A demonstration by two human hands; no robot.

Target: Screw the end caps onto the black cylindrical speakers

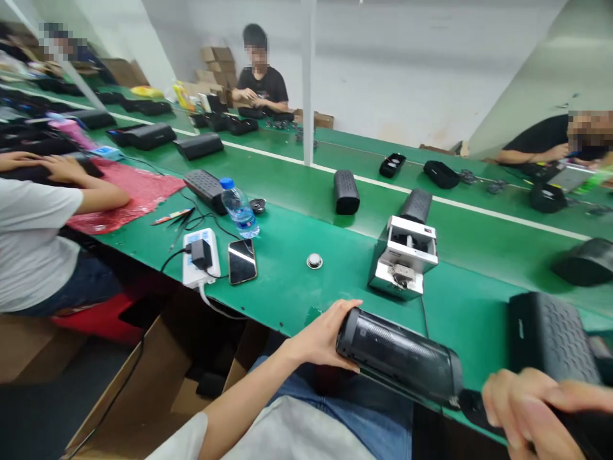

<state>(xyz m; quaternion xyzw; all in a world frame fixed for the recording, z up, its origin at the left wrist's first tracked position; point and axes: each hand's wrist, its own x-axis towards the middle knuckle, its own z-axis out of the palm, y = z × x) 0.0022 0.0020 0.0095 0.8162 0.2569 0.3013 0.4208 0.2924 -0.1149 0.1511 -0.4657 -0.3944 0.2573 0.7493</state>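
Observation:
My left hand point(330, 335) is wrapped round one end of a black cylindrical speaker point(402, 354), held tilted over the table's front edge above my lap. At the speaker's other end, my right hand point(531, 409) grips a black electric screwdriver point(474, 407). Its narrow nose meets the speaker's lower right end; the exact contact is too blurred to make out. Behind the speaker stands a silver metal box-shaped device point(405, 259) with a slot in its top. A small round metal part point(314, 260) lies left of that device.
A larger black speaker point(546, 338) stands close by on the right. Leftward are a phone point(242, 260), a white power strip point(201, 259), a water bottle point(239, 207) and cables. A co-worker's arm point(103, 195) rests on red wrap. An open carton point(158, 377) sits below the edge.

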